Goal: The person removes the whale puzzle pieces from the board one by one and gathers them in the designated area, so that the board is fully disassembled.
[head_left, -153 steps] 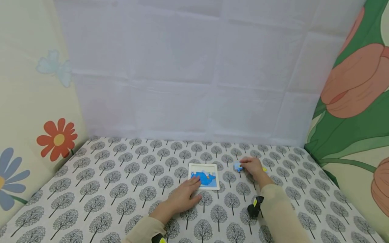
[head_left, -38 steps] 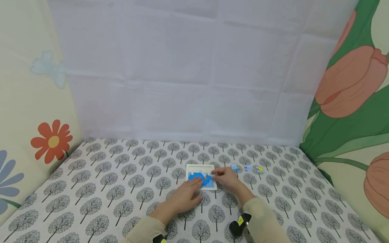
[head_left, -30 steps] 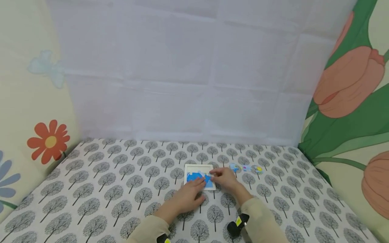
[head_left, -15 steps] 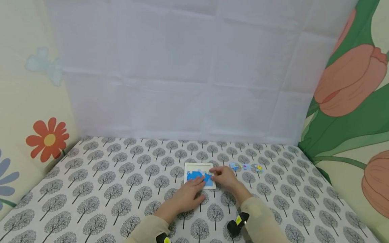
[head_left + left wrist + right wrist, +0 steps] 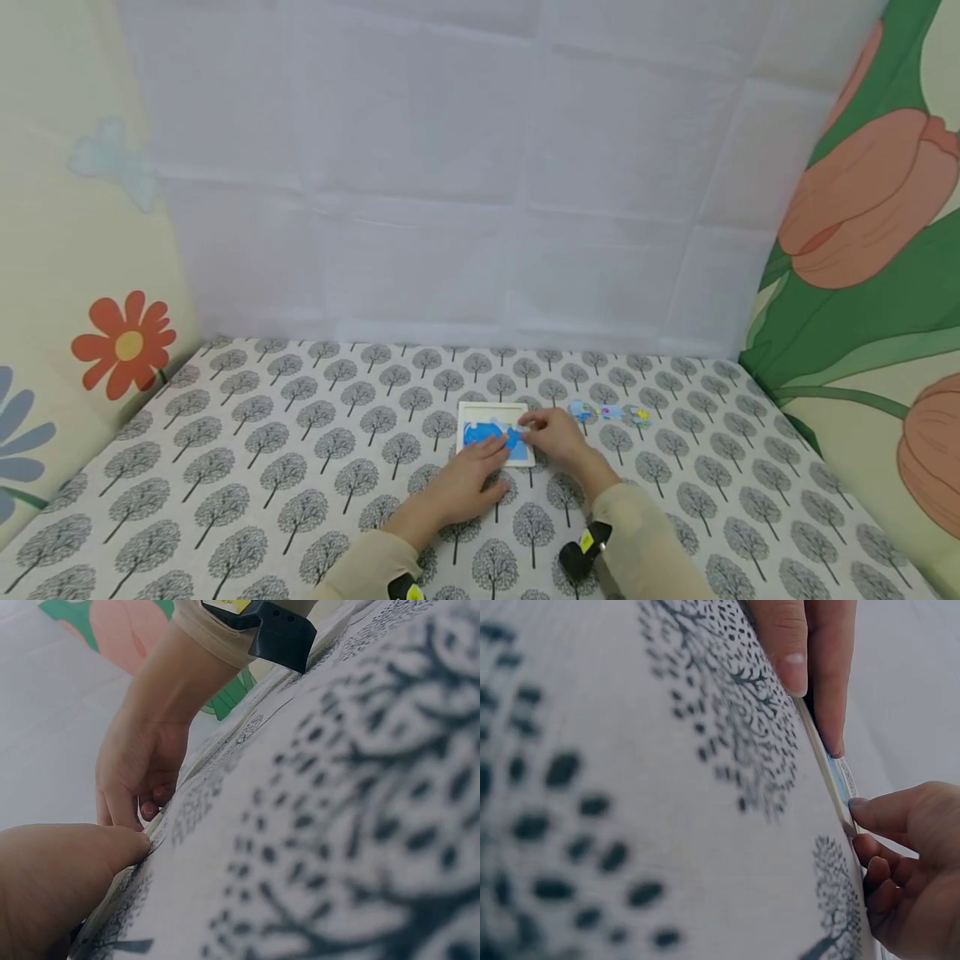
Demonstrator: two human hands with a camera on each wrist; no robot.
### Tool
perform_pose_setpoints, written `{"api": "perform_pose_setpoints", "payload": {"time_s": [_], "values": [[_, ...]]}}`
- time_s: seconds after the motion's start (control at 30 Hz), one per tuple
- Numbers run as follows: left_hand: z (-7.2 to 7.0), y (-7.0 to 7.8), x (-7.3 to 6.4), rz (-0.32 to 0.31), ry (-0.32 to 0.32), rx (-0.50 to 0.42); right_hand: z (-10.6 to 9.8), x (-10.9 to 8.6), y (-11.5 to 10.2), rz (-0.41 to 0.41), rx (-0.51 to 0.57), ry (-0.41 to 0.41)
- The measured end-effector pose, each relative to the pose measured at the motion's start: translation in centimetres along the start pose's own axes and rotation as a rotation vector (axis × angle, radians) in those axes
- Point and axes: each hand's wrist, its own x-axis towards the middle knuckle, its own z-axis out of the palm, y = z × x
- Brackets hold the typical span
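Observation:
A white-framed jigsaw puzzle lies on the cloth, its lower part filled with a blue picture and a pale band showing along the top. My left hand rests with extended fingers over the frame's lower left and the picture. At the frame's right side, my right hand has thumb and forefinger together on a mostly hidden puzzle piece, right over the picture's edge. In the right wrist view, the right thumb meets the frame while the other fingers curl below; the left fingers touch the blue picture.
Several loose puzzle pieces lie in a row right of the frame, one with a yellow patch. A tree-print cloth covers the table, with a white sheet behind and floral hangings at both sides.
The right hand has moved left from the loose pieces to the frame's right side. Over the last second it shifts only slightly there. The left hand keeps resting on the frame.

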Motion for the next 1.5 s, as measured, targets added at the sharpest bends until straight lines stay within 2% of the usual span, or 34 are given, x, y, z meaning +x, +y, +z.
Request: {"api": "perform_pose_setpoints", "payload": {"time_s": [0.43, 0.83, 1.1, 1.3, 1.5], "values": [[0.16, 0.08, 0.1, -0.008, -0.011, -0.004, 0.28, 0.22, 0.01, 0.023, 0.069, 0.053], [0.31, 0.09, 0.04, -0.024, -0.024, -0.014, 0.45, 0.36, 0.1, 0.056, 0.19, 0.116], [0.03, 0.1, -0.12, -0.009, -0.021, -0.013, 0.63, 0.4, -0.01, 0.074, 0.24, 0.115], [0.02, 0.01, 0.11, 0.004, -0.022, 0.003, 0.61, 0.59, 0.04, 0.109, 0.326, 0.124], [-0.02, -0.04, 0.11, -0.015, -0.035, 0.01, 0.62, 0.66, -0.29, 0.137, 0.406, 0.114]]}}
